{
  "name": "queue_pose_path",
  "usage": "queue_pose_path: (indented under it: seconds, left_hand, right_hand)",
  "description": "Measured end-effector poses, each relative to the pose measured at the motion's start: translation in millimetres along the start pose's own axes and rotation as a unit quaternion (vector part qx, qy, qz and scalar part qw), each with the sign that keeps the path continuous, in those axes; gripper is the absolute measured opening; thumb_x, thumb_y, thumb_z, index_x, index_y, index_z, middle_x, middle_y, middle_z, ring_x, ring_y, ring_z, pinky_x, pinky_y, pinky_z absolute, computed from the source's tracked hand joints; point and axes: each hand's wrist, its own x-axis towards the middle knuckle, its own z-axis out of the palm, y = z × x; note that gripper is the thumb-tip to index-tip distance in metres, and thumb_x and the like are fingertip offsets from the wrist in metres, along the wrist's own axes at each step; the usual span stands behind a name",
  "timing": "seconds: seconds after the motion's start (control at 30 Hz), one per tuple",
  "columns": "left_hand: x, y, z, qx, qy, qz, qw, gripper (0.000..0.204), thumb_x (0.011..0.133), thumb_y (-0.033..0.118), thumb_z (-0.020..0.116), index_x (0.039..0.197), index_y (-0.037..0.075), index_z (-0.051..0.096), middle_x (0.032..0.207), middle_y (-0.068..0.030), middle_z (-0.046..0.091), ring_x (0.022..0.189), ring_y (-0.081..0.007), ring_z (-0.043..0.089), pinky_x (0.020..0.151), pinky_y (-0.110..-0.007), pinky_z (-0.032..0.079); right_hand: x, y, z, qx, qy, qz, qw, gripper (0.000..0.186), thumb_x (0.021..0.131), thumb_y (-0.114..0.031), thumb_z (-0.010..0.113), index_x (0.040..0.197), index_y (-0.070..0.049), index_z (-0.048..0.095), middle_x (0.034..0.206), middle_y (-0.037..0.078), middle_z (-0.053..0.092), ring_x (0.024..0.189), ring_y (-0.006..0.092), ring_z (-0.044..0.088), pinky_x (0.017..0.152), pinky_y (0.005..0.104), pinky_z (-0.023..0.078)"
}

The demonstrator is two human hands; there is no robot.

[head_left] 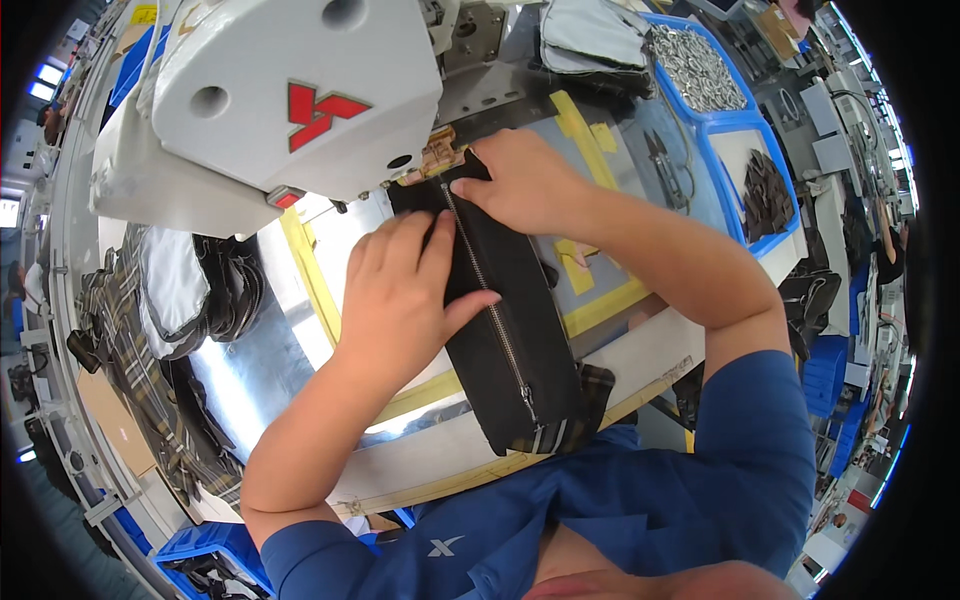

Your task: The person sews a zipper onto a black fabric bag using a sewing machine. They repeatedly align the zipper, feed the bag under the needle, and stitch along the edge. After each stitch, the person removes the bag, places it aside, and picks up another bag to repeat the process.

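Note:
A long black fabric panel with a metal zipper (pixel 505 335) lies lengthwise under the head of a white sewing machine (pixel 250 100). Its zipper pull is at the near end, where some plaid cloth (pixel 545 437) shows. My left hand (pixel 400 285) lies on the panel's left side, fingers stretched forward, thumb reaching across the zipper teeth. Close to the brass-coloured presser part (pixel 438 155), my right hand (pixel 525 180) bends its fingers over the panel's far right edge, with the thumb on top beside the zipper. The right fingertips are partly hidden.
Plaid and grey cut pieces (pixel 170 295) are stacked at the left. Yellow tape strips (pixel 610 305) mark the metal work surface. Dark thread snips (pixel 665 170) lie at the right, beside blue bins (pixel 728 125) of metal parts and dark pieces. More grey pieces (pixel 595 45) sit behind.

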Motion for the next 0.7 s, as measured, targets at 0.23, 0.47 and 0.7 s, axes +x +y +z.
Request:
queue_pose_path:
  seconds: [0.23, 0.47, 0.7]
  left_hand:
    - [23.9, -11.9, 5.7, -0.007, -0.072, 0.036, 0.997, 0.105, 0.075, 0.067, 0.081, 0.145, -0.008, 0.058, 0.149, -0.0224, 0.06, 0.134, -0.0409, 0.058, 0.116, -0.049, 0.043]
    - [28.3, -13.9, 4.2, -0.008, -0.099, 0.033, 0.994, 0.111, 0.07, 0.068, 0.084, 0.148, -0.006, 0.055, 0.151, -0.0219, 0.057, 0.132, -0.0397, 0.058, 0.113, -0.051, 0.043]
    - [31.2, -13.6, 3.8, -0.024, -0.1, 0.028, 0.994, 0.107, 0.07, 0.064, 0.084, 0.145, -0.007, 0.058, 0.148, -0.0221, 0.06, 0.128, -0.0398, 0.06, 0.113, -0.051, 0.045]
  right_hand:
    - [7.4, 3.2, -10.7, -0.029, -0.013, 0.017, 0.999, 0.04, 0.093, -0.034, 0.075, 0.097, 0.006, 0.073, 0.1, 0.027, 0.074, 0.103, 0.0459, 0.07, 0.092, 0.0517, 0.056]
    - [-6.9, 13.9, -6.9, -0.068, 0.127, -0.084, 0.986, 0.033, 0.091, -0.031, 0.077, 0.103, -0.001, 0.072, 0.112, 0.019, 0.073, 0.109, 0.0374, 0.069, 0.089, 0.0463, 0.055]
    - [-32.6, 21.2, 23.3, -0.09, 0.125, -0.307, 0.939, 0.033, 0.093, -0.02, 0.069, 0.117, 0.003, 0.071, 0.129, 0.019, 0.07, 0.119, 0.0331, 0.066, 0.102, 0.0425, 0.052]
